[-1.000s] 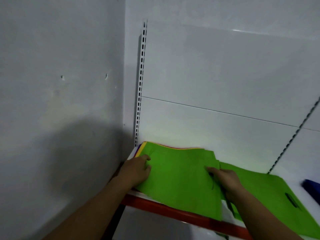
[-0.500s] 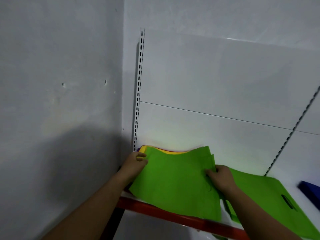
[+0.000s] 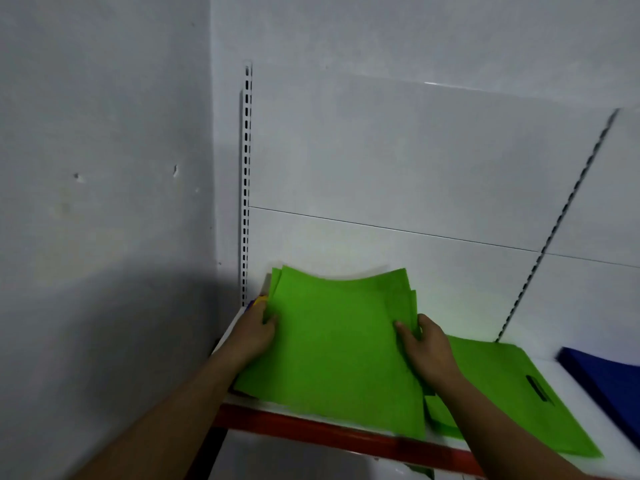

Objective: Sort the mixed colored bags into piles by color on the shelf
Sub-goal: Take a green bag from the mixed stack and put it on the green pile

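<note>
Pinched at opposite edges by my left hand [image 3: 258, 332] and right hand [image 3: 427, 348], the green bags [image 3: 339, 341] now arch higher than a second ago, off the mixed stack [image 3: 260, 300] under my left grip. They seem ready for the green pile [image 3: 512, 393] just right of my right grip.

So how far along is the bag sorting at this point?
Done: a green pile lies on the shelf to the right, with a blue pile beyond it. In hand: the left hand and right hand grip several green bags, raised above the mixed stack. Left: that mixed stack, whose yellow and purple edges peek out by the left hand; its depth is hidden.
</note>
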Demonstrator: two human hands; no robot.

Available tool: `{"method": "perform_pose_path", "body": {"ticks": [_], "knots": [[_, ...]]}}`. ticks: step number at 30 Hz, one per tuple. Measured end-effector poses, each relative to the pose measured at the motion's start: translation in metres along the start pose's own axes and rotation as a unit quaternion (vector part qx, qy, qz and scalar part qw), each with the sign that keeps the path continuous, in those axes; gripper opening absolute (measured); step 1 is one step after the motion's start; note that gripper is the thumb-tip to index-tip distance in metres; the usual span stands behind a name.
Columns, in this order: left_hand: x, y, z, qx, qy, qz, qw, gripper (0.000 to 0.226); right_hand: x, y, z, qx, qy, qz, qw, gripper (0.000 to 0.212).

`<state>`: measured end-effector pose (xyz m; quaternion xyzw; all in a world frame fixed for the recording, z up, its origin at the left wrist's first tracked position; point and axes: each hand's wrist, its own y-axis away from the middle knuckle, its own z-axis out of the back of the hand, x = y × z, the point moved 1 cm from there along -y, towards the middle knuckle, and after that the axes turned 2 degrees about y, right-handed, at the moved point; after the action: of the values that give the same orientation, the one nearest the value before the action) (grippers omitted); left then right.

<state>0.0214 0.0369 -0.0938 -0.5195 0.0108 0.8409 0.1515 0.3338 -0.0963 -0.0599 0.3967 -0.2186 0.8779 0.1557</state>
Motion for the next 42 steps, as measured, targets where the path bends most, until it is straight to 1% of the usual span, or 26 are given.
{"method": "perform_pose_path", "body": {"ticks": [1,3,4,6,7,9,10,12,16,18,21,25,27,28,30,32,35,38,42], "knots": [[-0.002,-0.002,0.0,-0.011,-0.003,-0.009,1.0,0.029,-0.002,-0.002,0.002,-0.008,-0.014,-0.009,1.0,0.031],[-0.009,-0.003,-0.002,-0.03,-0.007,-0.015,0.999,0.028,-0.005,-0.004,0.009,-0.016,-0.051,-0.024,0.998,0.049],[-0.017,-0.002,-0.004,-0.039,0.0,-0.018,0.999,0.024,-0.004,-0.003,0.014,-0.014,-0.079,-0.027,0.996,0.048],[-0.028,-0.003,-0.01,-0.061,0.01,-0.033,0.998,0.018,-0.002,-0.002,0.024,0.008,-0.14,-0.039,0.989,0.03],[-0.034,-0.004,-0.012,-0.077,0.011,-0.04,0.996,0.018,-0.004,-0.002,0.028,0.024,-0.168,-0.056,0.984,0.025],[-0.04,-0.01,-0.018,-0.101,0.009,-0.051,0.994,0.019,-0.008,0.001,0.04,0.05,-0.211,-0.08,0.973,0.02],[-0.043,-0.015,-0.023,-0.104,0.011,-0.055,0.993,0.02,-0.012,0.002,0.046,0.044,-0.214,-0.08,0.972,0.02],[-0.052,-0.022,-0.035,-0.098,0.015,-0.062,0.993,0.02,-0.019,0.005,0.061,0.006,-0.185,-0.083,0.979,0.026],[-0.08,-0.028,-0.076,-0.081,0.025,-0.104,0.991,0.016,-0.048,0.008,0.098,-0.076,-0.105,-0.091,0.987,0.049],[-0.096,-0.03,-0.104,-0.057,0.039,-0.123,0.99,0.024,-0.069,0.007,0.124,-0.11,-0.076,-0.09,0.987,0.052],[-0.121,-0.031,-0.152,-0.03,0.028,-0.136,0.99,0.02,-0.098,0.01,0.167,-0.137,-0.047,-0.094,0.985,0.055],[-0.154,-0.025,-0.218,-0.001,0.022,-0.141,0.99,0.022,-0.154,0.01,0.218,-0.137,-0.019,-0.105,0.985,0.054],[-0.161,-0.023,-0.25,0.0,-0.007,-0.141,0.99,0.033,-0.181,0.007,0.237,-0.13,0.008,-0.128,0.983,0.047],[-0.162,-0.022,-0.267,0.007,-0.023,-0.132,0.991,0.035,-0.193,0.004,0.244,-0.123,0.022,-0.139,0.982,0.045],[-0.161,-0.018,-0.295,0.028,-0.034,-0.106,0.993,0.025,-0.216,-0.003,0.253,-0.101,0.056,-0.149,0.982,0.045],[-0.149,-0.018,-0.319,0.039,-0.05,-0.076,0.995,0.02,-0.237,-0.013,0.252,-0.064,0.093,-0.159,0.981,0.046],[-0.12,-0.025,-0.342,0.05,-0.07,-0.037,0.996,0.02,-0.266,-0.03,0.238,-0.03,0.115,-0.169,0.979,0.043],[-0.101,-0.029,-0.35,0.044,-0.096,-0.025,0.994,0.02,-0.287,-0.043,0.22,-0.023,0.146,-0.169,0.975,0.04],[-0.088,-0.028,-0.349,0.037,-0.134,-0.013,0.99,0.031,-0.309,-0.047,0.207,-0.028,0.155,-0.162,0.974,0.031]]}}
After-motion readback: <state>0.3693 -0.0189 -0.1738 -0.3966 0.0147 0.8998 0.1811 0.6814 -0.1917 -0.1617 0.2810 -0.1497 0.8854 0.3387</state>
